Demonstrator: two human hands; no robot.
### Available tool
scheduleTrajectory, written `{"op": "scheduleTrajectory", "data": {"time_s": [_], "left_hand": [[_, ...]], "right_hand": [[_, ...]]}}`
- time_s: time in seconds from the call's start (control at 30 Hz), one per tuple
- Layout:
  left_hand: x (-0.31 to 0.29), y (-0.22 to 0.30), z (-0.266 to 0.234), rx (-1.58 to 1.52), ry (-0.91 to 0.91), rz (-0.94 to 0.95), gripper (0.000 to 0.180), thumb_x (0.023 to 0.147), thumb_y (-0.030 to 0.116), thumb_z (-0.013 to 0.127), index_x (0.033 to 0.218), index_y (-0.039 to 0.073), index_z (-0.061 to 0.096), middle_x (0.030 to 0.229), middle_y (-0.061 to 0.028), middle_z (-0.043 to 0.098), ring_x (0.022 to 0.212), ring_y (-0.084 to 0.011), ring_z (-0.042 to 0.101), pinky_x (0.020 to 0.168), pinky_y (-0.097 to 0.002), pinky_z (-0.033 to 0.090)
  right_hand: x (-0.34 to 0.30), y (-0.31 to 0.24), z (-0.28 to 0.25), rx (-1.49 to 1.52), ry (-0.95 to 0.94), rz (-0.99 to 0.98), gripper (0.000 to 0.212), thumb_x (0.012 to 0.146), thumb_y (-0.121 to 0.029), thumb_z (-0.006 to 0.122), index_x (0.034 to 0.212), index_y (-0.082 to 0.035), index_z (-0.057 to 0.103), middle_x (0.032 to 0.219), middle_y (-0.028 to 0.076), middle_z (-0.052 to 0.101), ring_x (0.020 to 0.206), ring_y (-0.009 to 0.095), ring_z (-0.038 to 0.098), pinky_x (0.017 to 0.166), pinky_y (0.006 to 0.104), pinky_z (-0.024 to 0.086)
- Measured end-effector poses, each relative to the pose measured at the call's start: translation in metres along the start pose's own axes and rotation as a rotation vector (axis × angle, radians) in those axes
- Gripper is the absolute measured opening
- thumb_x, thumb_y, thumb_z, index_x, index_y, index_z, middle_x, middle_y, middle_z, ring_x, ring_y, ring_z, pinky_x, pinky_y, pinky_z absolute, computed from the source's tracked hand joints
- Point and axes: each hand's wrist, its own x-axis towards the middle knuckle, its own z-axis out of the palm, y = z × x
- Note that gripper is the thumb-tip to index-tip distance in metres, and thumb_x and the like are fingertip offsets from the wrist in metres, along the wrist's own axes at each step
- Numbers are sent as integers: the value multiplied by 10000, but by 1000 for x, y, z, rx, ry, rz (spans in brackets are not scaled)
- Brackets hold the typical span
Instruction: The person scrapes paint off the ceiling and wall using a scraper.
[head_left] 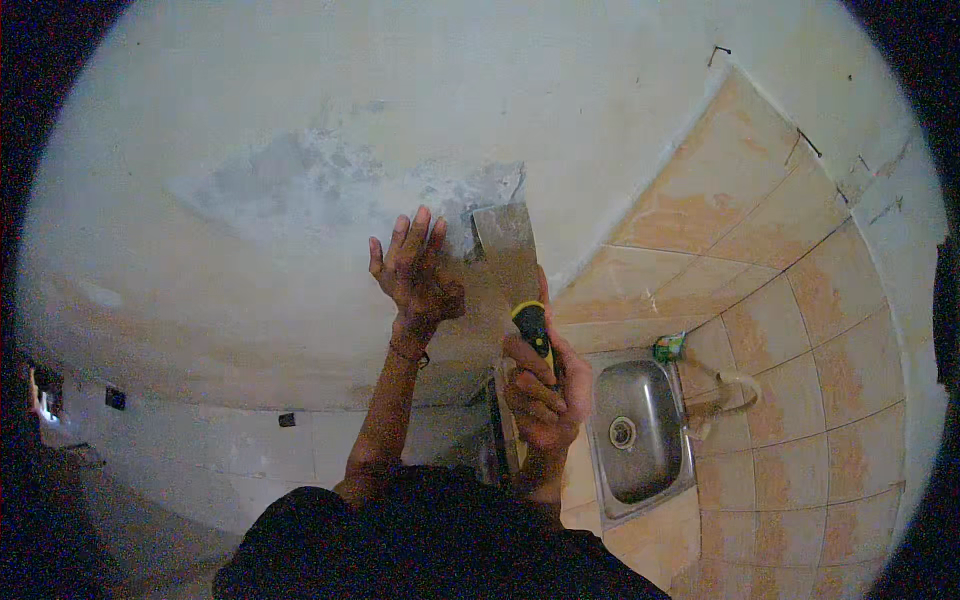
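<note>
My right hand (543,395) is wrapped round the black and yellow handle of a putty knife (510,245). Its wide metal blade points up, with its end at the lower right edge of a rough grey patch (290,180) on the pale wall (450,80). To the left of the blade, my left hand (415,270) is raised at the wall with its fingers stretched out, holding nothing. A dark band circles the left wrist. Whether the left palm touches the wall, I cannot tell.
A steel sink (640,430) lies at the lower right, with a green container (670,347) at its far corner and a pale pipe (740,390) beside it. Orange-patterned tiles (790,350) cover the right wall. Nails (720,50) stick out above them.
</note>
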Motion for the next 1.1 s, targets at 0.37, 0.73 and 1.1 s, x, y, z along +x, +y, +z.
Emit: {"op": "scheduleTrajectory", "data": {"time_s": [0.37, 0.73, 1.1], "left_hand": [[3, 7, -4, -50, -71, -63, 460, 805, 210, 410, 1226, 205, 595, 1362, 14, 519, 1269, -199, 445, 1123, -448, 158], [4, 5, -11, -179, -32, -3, 504, 791, 139, 384, 1262, 158, 560, 1351, -38, 531, 1275, -208, 448, 1137, -468, 132], [4, 3, -16, -220, -129, 18, 478, 829, 182, 359, 1266, 151, 551, 1343, -38, 541, 1277, -217, 453, 1141, -471, 117]], "right_hand": [[-1, 4, -3, -227, -12, -184, 458, 1017, -198, 336, 1467, -179, 252, 682, 73, 377, 331, 74, 291, 258, 189, 304], [9, 26, 15, -2736, 322, -1209, 428, 919, -126, 546, 1346, -136, 524, 816, 131, 625, 648, 255, 613, 600, 348, 495], [10, 51, 14, -2496, 555, -1145, 407, 903, -105, 567, 1307, -155, 565, 1063, 186, 650, 915, 331, 644, 795, 375, 503]]}}
